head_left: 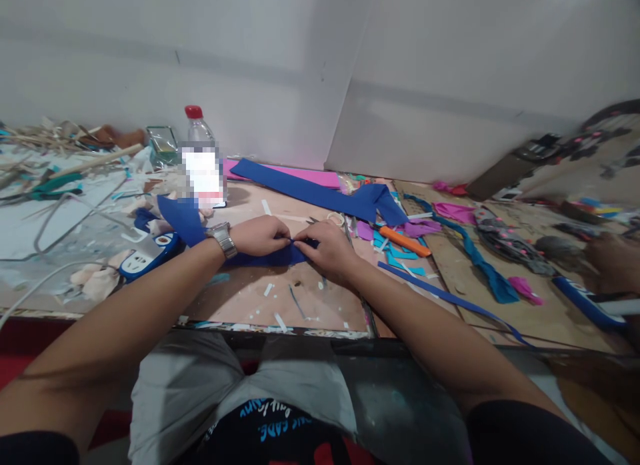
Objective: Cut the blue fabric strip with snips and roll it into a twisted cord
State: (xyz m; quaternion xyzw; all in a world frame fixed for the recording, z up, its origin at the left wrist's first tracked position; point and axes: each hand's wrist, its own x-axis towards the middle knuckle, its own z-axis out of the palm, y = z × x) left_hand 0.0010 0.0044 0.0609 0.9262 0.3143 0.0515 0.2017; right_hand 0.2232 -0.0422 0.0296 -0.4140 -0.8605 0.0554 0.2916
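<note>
Both my hands meet over the middle of the table, pinching a dark blue strip (267, 259) of paper or cloth; I cannot tell which. My left hand (259, 236), below a wrist watch, closes its thumb and fingers on the strip's edge. Right beside it, my right hand (330, 248) pinches the same strip, the fingertips nearly touching. The strip runs left under my left wrist, and its wide end (181, 218) sticks up beyond. Past my hands lies a longer blue strip (300, 187) over a pink one (325, 178).
An orange utility knife (405, 241) lies right of my hands among scraps. A red-capped bottle (200, 128) and a lit phone (204, 175) stand behind. Blue-white power strips (150, 255) lie left and far right. Another person's hand (615, 262) is at the right edge.
</note>
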